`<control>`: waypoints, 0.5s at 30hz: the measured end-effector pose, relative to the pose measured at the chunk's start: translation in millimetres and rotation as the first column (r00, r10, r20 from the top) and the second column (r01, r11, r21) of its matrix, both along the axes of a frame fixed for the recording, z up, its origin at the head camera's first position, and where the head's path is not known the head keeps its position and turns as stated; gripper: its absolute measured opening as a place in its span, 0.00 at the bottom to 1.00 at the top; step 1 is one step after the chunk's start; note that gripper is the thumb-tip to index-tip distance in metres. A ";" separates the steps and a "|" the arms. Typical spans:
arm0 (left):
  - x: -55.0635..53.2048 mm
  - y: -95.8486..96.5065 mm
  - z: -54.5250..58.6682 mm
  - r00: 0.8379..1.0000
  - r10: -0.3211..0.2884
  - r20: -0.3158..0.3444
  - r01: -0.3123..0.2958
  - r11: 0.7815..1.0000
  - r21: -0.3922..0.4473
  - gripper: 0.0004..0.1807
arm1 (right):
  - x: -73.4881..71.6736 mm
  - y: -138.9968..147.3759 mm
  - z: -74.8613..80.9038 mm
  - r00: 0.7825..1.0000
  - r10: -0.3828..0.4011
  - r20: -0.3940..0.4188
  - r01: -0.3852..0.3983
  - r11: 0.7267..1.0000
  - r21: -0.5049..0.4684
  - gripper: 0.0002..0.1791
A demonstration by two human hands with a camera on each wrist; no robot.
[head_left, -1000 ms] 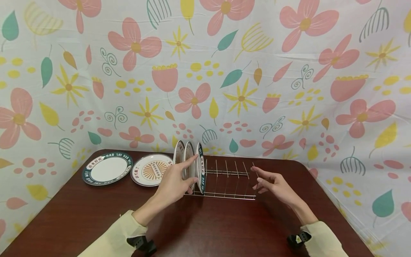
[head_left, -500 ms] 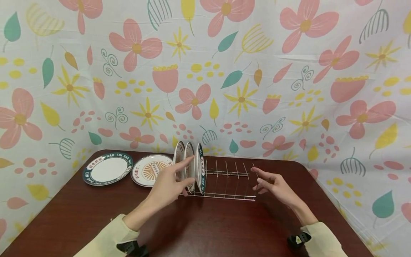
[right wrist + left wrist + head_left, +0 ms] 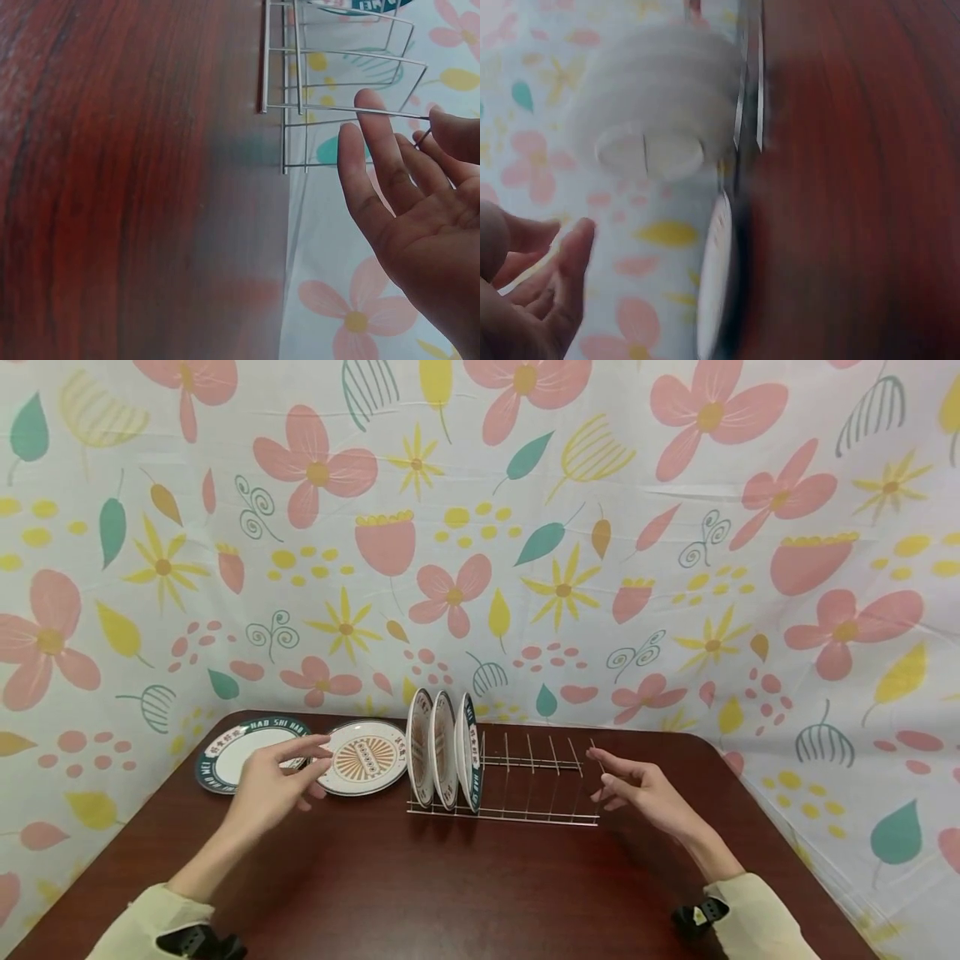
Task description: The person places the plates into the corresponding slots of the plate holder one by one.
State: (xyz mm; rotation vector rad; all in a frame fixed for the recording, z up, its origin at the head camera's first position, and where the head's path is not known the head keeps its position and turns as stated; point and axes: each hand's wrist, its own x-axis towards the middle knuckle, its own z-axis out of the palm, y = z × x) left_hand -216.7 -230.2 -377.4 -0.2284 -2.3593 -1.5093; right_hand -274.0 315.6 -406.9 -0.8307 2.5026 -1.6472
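Note:
Three plates stand upright in the left part of a wire dish rack (image 3: 517, 818); the rightmost plate (image 3: 468, 756) has a dark green lettered rim. To their left, a sunburst-patterned plate (image 3: 365, 760) lies flat on the table, beside a green-rimmed plate (image 3: 240, 753). My left hand (image 3: 270, 785) hovers over the area between these two flat plates, fingers loosely bent and thumb apart, holding nothing. Its fingertips overlap the sunburst plate's left edge in the head view. At the rack's right end, my right hand (image 3: 637, 789) pinches the last wire (image 3: 390, 113) between thumb and fingers.
The dark red-brown table (image 3: 480, 893) has rounded back corners. A floral cloth (image 3: 480, 485) hangs close behind it and along the sides. Several wire dividers (image 3: 531, 753) of the rack rise between the standing plates and my right hand.
My left hand has moved away from the standing plates, leftward to above the flat plates. My right hand stays at the rack's end, and the standing plates keep their places.

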 end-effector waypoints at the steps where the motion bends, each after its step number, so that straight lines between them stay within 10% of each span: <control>1: 0.0 -7.7 -2.9 1.000 0.005 0.016 -0.005 1.000 -0.008 0.20 | 0.1 0.2 0.3 1.000 0.001 -0.002 -0.001 1.000 0.003 0.28; 10: -8.4 -35.5 -33.9 0.951 -0.069 0.301 0.085 0.996 -0.038 0.30 | -0.8 4.4 0.8 1.000 0.008 -0.023 -0.007 1.000 0.011 0.28; 15: -18.4 -32.5 -42.2 0.937 -0.062 0.344 0.070 0.998 -0.009 0.33 | -2.1 1.2 -0.6 1.000 0.012 -0.014 -0.012 1.000 0.018 0.28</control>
